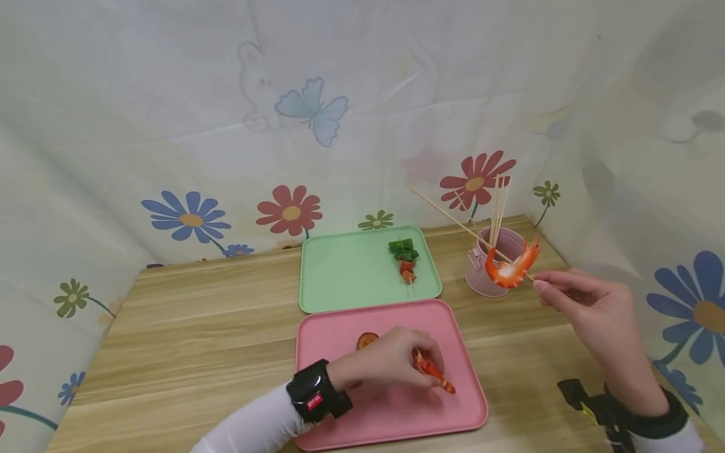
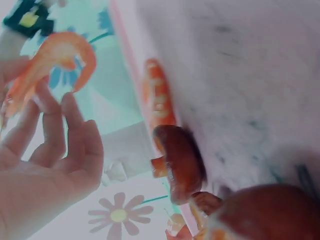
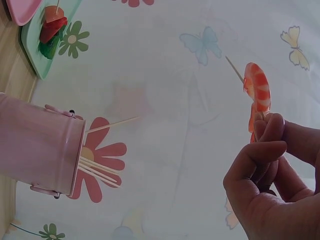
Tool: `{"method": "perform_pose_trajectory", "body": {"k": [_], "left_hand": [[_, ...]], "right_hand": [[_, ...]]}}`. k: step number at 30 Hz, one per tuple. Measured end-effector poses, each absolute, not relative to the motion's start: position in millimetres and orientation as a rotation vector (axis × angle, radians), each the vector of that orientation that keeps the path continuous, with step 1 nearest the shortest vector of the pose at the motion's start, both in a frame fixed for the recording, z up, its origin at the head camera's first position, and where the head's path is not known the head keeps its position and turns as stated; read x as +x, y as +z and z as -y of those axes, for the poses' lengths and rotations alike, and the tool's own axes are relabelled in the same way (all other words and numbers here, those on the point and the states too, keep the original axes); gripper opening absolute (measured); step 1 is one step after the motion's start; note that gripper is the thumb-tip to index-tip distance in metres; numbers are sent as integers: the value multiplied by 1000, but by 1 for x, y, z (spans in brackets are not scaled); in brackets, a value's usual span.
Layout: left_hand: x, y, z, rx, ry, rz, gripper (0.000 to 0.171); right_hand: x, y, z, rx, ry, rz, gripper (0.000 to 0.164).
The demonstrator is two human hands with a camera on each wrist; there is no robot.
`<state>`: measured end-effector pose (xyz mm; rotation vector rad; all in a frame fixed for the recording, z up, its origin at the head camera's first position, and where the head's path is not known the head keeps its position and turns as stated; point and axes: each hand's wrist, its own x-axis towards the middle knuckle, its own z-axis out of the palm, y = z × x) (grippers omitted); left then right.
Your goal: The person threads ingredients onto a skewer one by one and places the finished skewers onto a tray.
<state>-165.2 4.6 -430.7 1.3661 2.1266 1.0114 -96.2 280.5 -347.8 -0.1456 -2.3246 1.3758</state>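
Observation:
My right hand (image 1: 600,314) pinches a thin wooden skewer (image 1: 442,214), which passes through an orange shrimp (image 1: 512,270) just beyond the fingertips. In the right wrist view the threaded shrimp (image 3: 260,90) shows, with the skewer jutting past it. Over the pink tray (image 1: 470,415), my left hand (image 1: 391,358) holds a second shrimp (image 1: 442,380) between thumb and fingers. The left wrist view shows this curved shrimp (image 2: 60,55) at the fingertips. Another shrimp (image 2: 161,95) and brown mushroom-like pieces (image 2: 180,165) lie on the tray, mostly hidden by my hand in the head view.
A green tray (image 1: 340,270) behind the pink one bears a skewer of green and red pieces (image 1: 404,258). To its right stands a pink bucket (image 1: 481,280) holding several upright skewers (image 1: 498,207). Patterned cloth walls edge the wooden table (image 1: 215,327).

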Motion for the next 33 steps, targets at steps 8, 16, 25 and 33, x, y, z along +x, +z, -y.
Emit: {"method": "perform_pose_trajectory", "body": {"k": [8,16,25,33], "left_hand": [[-176,-416,11,758,1629,-1744,21],[-179,-414,13,461,2051,-1218,9],[-175,-404,11,283,2349,-890,16],[-177,-392,11,95,2464,-1189,30]], "right_hand": [[-100,-346,-278,-85,1390,2324,21],[-102,-346,-275,-67,1412,2326,21],[-112,-342,-263,-19,1433,2354,25],[-115,-343,-260,17,1447,2372,24]]}}
